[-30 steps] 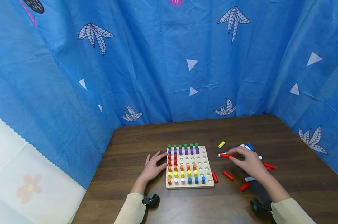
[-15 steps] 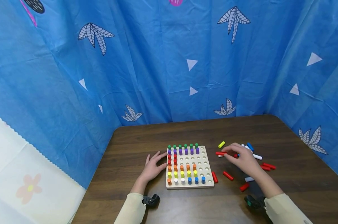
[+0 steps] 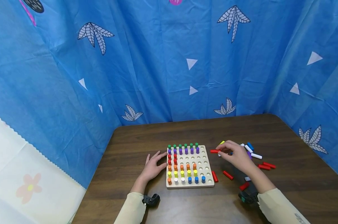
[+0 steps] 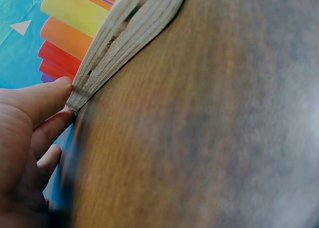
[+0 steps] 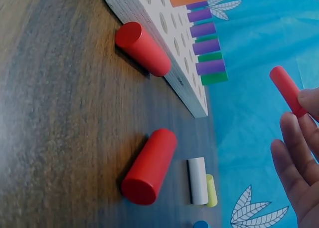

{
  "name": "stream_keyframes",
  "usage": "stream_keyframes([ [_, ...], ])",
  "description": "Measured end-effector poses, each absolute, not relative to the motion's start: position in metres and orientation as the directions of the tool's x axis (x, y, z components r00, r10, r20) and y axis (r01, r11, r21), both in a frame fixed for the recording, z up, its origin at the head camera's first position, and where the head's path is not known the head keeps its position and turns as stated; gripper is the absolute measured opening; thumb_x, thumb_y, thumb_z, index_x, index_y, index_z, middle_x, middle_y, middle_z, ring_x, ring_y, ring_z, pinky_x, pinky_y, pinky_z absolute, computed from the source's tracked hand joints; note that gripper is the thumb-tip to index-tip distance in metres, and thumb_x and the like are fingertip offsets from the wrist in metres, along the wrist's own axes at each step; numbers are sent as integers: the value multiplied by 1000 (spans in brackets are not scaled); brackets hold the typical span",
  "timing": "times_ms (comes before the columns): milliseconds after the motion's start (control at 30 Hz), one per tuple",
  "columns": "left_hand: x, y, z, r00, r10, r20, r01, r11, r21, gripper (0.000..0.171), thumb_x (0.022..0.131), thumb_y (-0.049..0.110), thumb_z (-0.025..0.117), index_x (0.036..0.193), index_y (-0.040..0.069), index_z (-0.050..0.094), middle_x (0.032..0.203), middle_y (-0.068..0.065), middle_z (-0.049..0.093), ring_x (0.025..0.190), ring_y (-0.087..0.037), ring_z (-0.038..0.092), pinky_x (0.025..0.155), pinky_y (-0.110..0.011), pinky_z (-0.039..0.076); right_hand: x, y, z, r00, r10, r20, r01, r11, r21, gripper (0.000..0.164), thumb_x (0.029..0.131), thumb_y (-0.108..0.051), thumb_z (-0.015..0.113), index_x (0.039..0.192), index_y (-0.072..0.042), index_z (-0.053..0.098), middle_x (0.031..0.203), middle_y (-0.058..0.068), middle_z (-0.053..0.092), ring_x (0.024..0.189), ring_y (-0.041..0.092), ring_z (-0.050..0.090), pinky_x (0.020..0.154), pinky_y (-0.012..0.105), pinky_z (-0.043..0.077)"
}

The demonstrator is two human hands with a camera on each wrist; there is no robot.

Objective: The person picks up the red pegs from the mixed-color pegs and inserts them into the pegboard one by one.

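A red peg (image 3: 214,151) is pinched by one end between the thumb and fingers of my right hand (image 3: 237,157), raised beyond the right edge of the wooden pegboard (image 3: 209,183). In the right wrist view the same red peg (image 5: 285,87) points away from the fingertips, above the table. My left hand (image 3: 151,169) rests at the board's left edge with its fingers extended. The left wrist view has the thumb and a finger touching the board's edge (image 4: 144,26). Rows of green, purple, red, orange, yellow, white and blue pegs stand in the board; the two red rows hold pegs only at the left.
Two loose red pegs (image 3: 228,175) lie close to the board's right side, one beside its edge. Further right is a scattered group of white pegs (image 3: 256,156), blue, purple and red ones. A yellow peg (image 3: 221,142) lies partly behind the right hand. A blue curtain (image 3: 169,62) hangs behind the table.
My right hand has moved left towards the board with the red peg, away from the loose pile. The left hand and the board have stayed in place.
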State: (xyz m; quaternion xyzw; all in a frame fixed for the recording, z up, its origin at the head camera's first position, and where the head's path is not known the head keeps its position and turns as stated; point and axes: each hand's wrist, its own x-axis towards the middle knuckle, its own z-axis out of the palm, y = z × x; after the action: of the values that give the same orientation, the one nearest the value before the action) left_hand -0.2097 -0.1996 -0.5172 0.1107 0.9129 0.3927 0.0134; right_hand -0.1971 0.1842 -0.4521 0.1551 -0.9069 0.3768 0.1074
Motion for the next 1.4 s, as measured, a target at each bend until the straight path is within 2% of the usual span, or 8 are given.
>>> stream_keyframes([
  [167,-210,-199,-517,-976,210,57,185,666,722,50,95,30,68,143,20,57,153,-11,49,151,-32,32,123,-64,-3,-199,180,-452,-935,-202,292,-351,652,-672,21,86,-9,77,105,-18,74,98,1,68,85,15,63,71,17,54],
  [600,-210,-199,-518,-978,203,49,178,683,708,51,95,30,68,144,22,56,155,-11,47,151,-32,32,124,-63,-4,-205,170,-456,-930,-214,299,-366,615,-698,17,88,-11,76,103,-19,74,100,-1,68,89,15,65,76,15,54],
  [1033,-211,-199,-519,-979,195,52,174,685,707,51,94,29,69,143,22,57,154,-10,49,151,-31,32,124,-63,-4,-211,153,-460,-927,-245,282,-374,577,-726,21,87,-5,75,104,-18,74,103,0,67,89,15,64,78,14,54],
  [1133,-211,-200,-520,-979,196,54,176,685,707,51,94,29,69,143,22,57,154,-10,49,151,-31,32,124,-63,-4,-212,148,-458,-925,-258,280,-380,568,-730,22,87,-4,74,103,-18,74,103,0,66,88,15,64,78,15,55],
  [1400,-212,-201,-521,-980,193,55,175,689,703,50,94,30,69,143,23,57,153,-9,49,151,-30,32,124,-63,-4,-214,138,-456,-916,-286,280,-398,571,-718,24,88,-4,73,106,-19,74,105,-1,66,91,14,65,82,28,60],
])
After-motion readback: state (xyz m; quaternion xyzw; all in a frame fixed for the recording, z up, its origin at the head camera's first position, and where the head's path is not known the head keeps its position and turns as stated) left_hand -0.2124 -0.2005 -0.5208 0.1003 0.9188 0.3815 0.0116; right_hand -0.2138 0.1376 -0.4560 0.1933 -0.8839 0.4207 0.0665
